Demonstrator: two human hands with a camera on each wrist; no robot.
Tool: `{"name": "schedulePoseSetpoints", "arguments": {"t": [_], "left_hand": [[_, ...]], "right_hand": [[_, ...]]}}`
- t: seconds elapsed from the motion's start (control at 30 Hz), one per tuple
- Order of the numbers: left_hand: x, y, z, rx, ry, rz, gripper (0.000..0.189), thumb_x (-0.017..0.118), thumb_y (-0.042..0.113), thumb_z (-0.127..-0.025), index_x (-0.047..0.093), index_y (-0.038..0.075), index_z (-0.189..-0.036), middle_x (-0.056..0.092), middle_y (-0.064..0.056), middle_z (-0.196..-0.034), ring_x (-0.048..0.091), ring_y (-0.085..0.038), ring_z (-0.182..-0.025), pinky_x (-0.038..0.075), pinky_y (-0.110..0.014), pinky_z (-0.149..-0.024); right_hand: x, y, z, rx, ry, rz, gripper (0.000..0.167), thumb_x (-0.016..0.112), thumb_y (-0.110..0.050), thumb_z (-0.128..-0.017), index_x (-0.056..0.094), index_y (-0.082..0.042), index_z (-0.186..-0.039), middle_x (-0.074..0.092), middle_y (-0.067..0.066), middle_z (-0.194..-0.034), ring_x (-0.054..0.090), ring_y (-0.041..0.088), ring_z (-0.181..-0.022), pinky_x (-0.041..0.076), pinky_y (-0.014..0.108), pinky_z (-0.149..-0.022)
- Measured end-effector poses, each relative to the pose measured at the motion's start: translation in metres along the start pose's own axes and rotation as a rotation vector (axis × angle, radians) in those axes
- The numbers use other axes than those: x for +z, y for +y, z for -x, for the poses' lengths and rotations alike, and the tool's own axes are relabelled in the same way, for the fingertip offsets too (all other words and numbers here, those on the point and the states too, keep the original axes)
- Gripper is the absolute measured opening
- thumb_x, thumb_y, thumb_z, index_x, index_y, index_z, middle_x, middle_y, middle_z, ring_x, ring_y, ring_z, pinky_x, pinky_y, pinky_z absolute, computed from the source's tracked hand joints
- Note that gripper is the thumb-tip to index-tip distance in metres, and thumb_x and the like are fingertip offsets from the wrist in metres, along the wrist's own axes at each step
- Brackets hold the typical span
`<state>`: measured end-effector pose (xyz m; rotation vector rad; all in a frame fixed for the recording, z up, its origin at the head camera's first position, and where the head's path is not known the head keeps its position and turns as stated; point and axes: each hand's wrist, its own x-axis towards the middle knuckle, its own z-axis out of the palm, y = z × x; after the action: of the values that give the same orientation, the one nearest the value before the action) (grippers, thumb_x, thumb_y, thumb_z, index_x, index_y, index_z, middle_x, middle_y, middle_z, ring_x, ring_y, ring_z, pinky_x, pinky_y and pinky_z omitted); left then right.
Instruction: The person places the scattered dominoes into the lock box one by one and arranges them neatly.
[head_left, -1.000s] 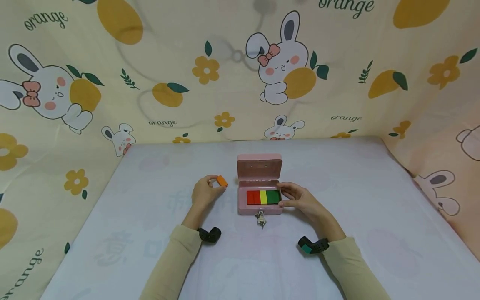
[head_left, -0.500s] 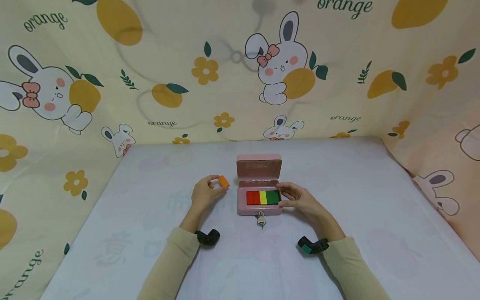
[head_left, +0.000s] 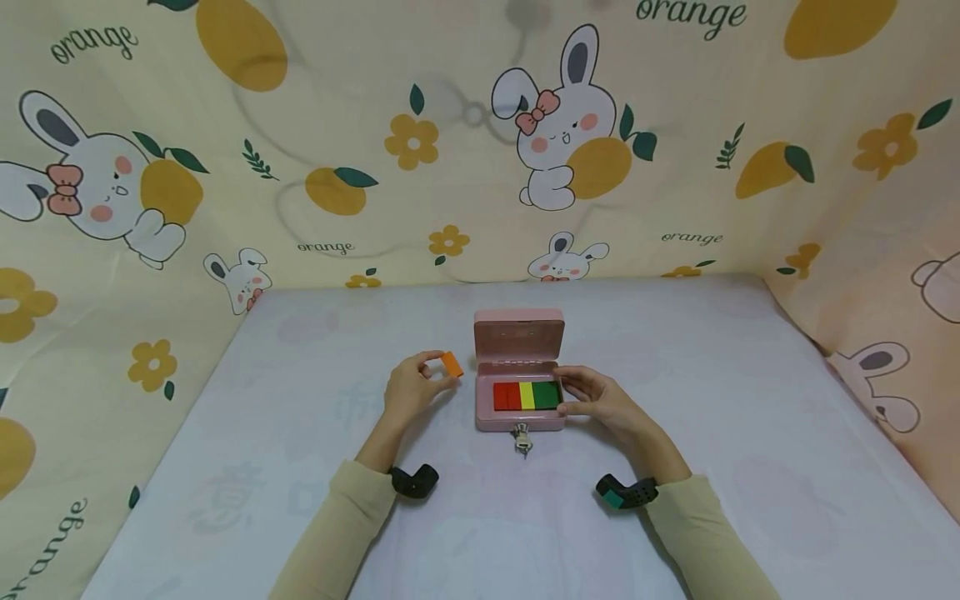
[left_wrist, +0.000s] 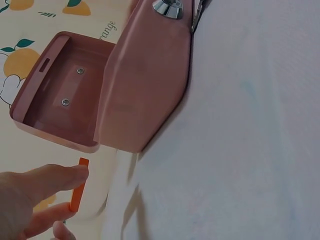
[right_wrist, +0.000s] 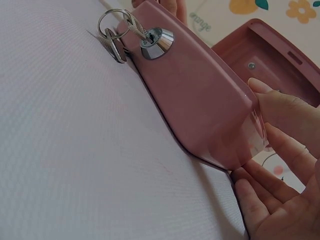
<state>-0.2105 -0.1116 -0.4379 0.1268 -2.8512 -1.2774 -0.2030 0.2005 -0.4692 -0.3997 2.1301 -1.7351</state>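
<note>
A pink metal cash box (head_left: 483, 417) stands on the table with its lid (head_left: 518, 340) raised. Red, yellow and green blocks (head_left: 527, 396) lie side by side in it. To the left of the box, my left hand (head_left: 408, 390) pinches a flat orange block (head_left: 452, 364) between thumb and fingertips, tilted. The left wrist view shows this block (left_wrist: 79, 186) edge-on, apart from the box. My right hand (head_left: 606, 403) grips the box's right end; in the right wrist view its thumb (right_wrist: 260, 86) lies at the rim and its fingers against the side.
A key ring with keys (head_left: 522, 439) hangs from the lock (right_wrist: 157, 42) on the box's front. The white-covered table (head_left: 300, 350) meets a printed cloth backdrop (head_left: 450, 125) behind and at the sides. Black wrist cameras (head_left: 415, 482) sit on both wrists.
My left hand has moved slightly to the right with the orange block, nearer the box, and the block has turned a little. The right hand and the box have stayed in place.
</note>
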Motion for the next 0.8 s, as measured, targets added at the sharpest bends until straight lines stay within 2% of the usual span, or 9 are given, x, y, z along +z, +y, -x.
{"name": "schedulePoseSetpoints", "arguments": {"t": [0.3, 0.53, 0.8], "left_hand": [[-0.0001, 0.0039, 0.0028, 0.028, 0.003, -0.004, 0.048, 0.081, 0.023, -0.076, 0.067, 0.012, -0.121, 0.05, -0.007, -0.077, 0.037, -0.012, -0.063, 0.026, -0.024, -0.054], [-0.0001, 0.0047, 0.0062, 0.056, -0.014, -0.008, 0.046, 0.081, 0.023, -0.076, 0.068, 0.012, -0.119, 0.049, -0.006, -0.074, 0.034, -0.012, -0.06, 0.024, -0.024, -0.053], [0.0012, 0.0048, 0.0086, 0.072, -0.026, -0.006, 0.046, 0.08, 0.023, -0.076, 0.068, 0.013, -0.119, 0.053, -0.013, -0.079, 0.035, -0.013, -0.06, 0.023, -0.025, -0.053]], "right_hand": [[-0.0001, 0.0012, -0.0009, 0.011, 0.004, -0.004, 0.067, 0.071, -0.012, -0.085, 0.038, 0.005, -0.141, 0.032, 0.027, -0.152, 0.027, 0.045, -0.145, 0.026, 0.043, -0.113], [-0.0001, 0.0017, -0.0005, -0.004, -0.001, 0.006, 0.066, 0.07, -0.011, -0.086, 0.038, 0.006, -0.141, 0.032, 0.029, -0.152, 0.027, 0.046, -0.144, 0.027, 0.044, -0.113], [-0.0005, 0.0017, -0.0007, -0.004, 0.001, 0.006, 0.066, 0.071, -0.012, -0.086, 0.038, 0.005, -0.141, 0.032, 0.029, -0.151, 0.028, 0.046, -0.144, 0.028, 0.043, -0.112]]}}
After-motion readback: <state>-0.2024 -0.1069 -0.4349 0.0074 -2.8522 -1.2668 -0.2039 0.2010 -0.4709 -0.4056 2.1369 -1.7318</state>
